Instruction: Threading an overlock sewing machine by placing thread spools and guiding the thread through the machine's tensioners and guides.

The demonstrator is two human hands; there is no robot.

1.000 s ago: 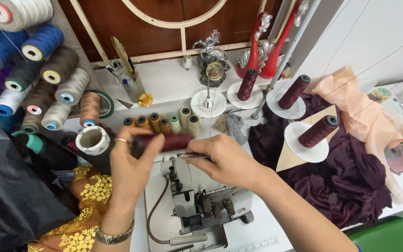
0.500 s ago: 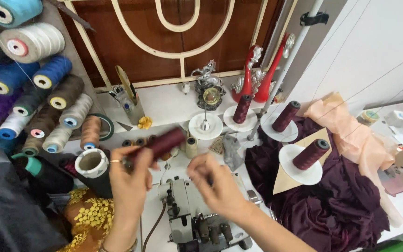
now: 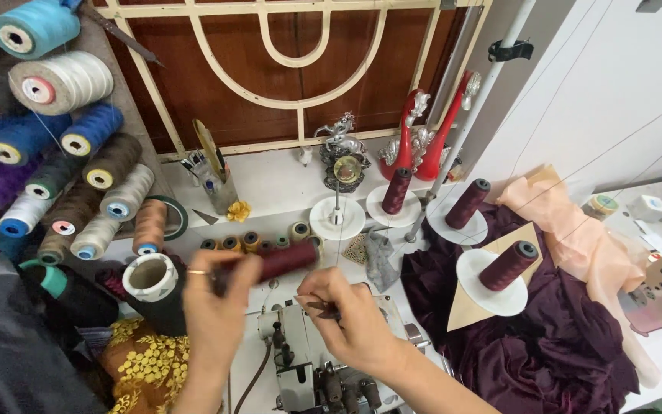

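1. a maroon thread cone (image 3: 281, 262) lay tilted almost sideways in the air above the serger machine (image 3: 308, 360), blurred in the shot.
2. the left hand (image 3: 212, 307) had its grip clamped on the cone's lower end, a ring showing on one finger.
3. the right hand (image 3: 346, 322) sat just beside it, fingers pinched together on a small dark thing i couldn't make out, close over the machine's top.
4. behind the hands an empty white spool stand (image 3: 337, 218) stood on the counter (image 3: 270, 184), with three more maroon cones (image 3: 396, 190) (image 3: 469, 203) (image 3: 509, 265) upright on their own white discs to the right.
5. a row of small spools (image 3: 254, 242) ran along the counter just behind the held cone.
6. dark maroon cloth (image 3: 545, 345) was heaped to the right, peach cloth (image 3: 584, 238) draped beyond it.
7. on the left, a rack of big coloured cones (image 3: 63, 176) leaned toward the room, with a white-rimmed cone (image 3: 149, 277) and gold-embroidered fabric (image 3: 143, 368) below.
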